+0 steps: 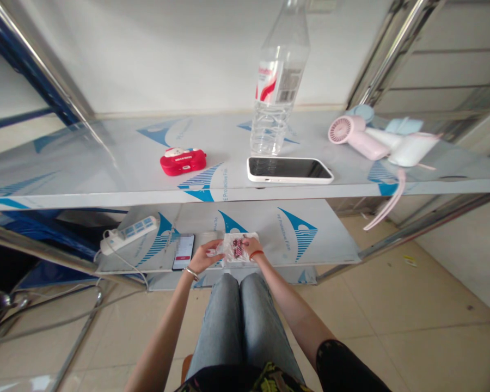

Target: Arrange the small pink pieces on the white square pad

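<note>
Both hands meet over my knees in front of the lower shelf (310, 245). My left hand (204, 256) pinches the left edge of a small clear plastic bag (234, 249) with red and dark pieces inside. My right hand (251, 247), a red band on its wrist, grips the bag's right side. A phone with a lit red and white screen (183, 252) lies on the lower shelf just left of my left hand.
The upper shelf (106, 179) carries a red case (183, 161), a white-cased phone (289, 169), a clear water bottle (277, 92) and a pink handheld fan (353, 136) with pale items. A white power strip (128, 234) with cables sits on the lower shelf at left.
</note>
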Tool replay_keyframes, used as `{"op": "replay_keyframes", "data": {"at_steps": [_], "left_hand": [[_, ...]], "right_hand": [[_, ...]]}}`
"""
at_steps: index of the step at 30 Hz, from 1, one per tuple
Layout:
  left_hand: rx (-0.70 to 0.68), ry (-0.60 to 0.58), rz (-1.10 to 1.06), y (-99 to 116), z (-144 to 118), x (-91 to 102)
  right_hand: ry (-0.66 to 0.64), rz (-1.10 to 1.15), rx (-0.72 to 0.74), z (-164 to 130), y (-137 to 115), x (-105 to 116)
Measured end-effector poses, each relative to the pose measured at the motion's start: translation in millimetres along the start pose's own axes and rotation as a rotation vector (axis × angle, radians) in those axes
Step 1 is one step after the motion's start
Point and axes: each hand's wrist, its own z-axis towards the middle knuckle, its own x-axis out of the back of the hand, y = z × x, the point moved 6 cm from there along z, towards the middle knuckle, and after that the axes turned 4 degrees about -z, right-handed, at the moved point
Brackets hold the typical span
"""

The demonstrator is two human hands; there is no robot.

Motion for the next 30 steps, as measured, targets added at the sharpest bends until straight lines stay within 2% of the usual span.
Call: {"op": "replay_keyframes", "data": {"at_steps": [12, 18, 23, 26, 30], "left_hand": [[0.04, -0.015, 0.021, 1, -1, -3.8], [0.035, 0.004, 0.026, 1, -3, -2.4], [0.047, 0.015, 0.031, 1, -4, 0.2], [0.037, 0.018, -0.007, 3, -3, 0.6], [0.04, 0.021, -0.016, 7, -1, -1.2]], "right_hand": [[-0.041, 0.048, -0.051, -8, 11, -2], [-0.003, 0.037, -0.12, -7, 12, -5], [0.074, 0.155, -0.12, -11, 14, -2], [0.159, 0.266, -0.122, -13, 9, 9], [0.321, 0.61, -0.029, -21, -12, 46]]}}
